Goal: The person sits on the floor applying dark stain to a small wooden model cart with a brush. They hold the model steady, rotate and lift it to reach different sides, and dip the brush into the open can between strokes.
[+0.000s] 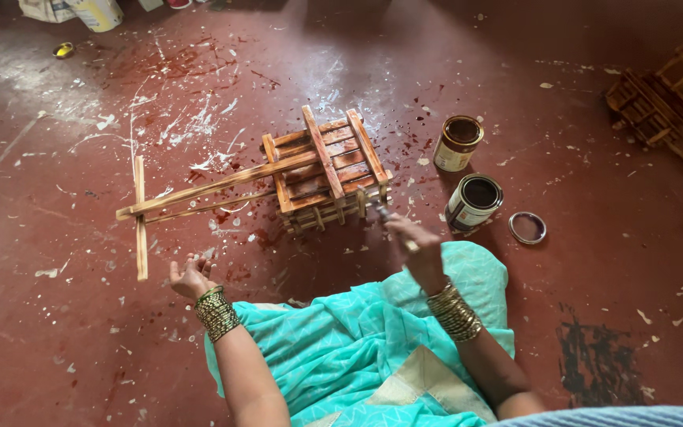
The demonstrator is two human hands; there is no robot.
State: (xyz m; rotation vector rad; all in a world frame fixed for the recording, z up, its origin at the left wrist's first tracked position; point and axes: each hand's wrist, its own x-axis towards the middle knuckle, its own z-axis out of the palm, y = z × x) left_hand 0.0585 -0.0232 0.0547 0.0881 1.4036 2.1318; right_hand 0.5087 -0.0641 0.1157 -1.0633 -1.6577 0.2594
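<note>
The right hand (414, 245) grips a paintbrush (393, 224) against the wooden cart (326, 170) just ahead; 2 paint cans (472, 202) stand right of it. The left hand (190, 277) rests open on the floor.

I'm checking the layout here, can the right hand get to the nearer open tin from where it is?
Probably yes. The right hand, holding a brush at the wooden cart, sits just left of the nearer open tin, with only bare floor between them.

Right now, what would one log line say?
right hand: brush at wooden cart | left hand: open on floor | two open tins beside cart
</note>
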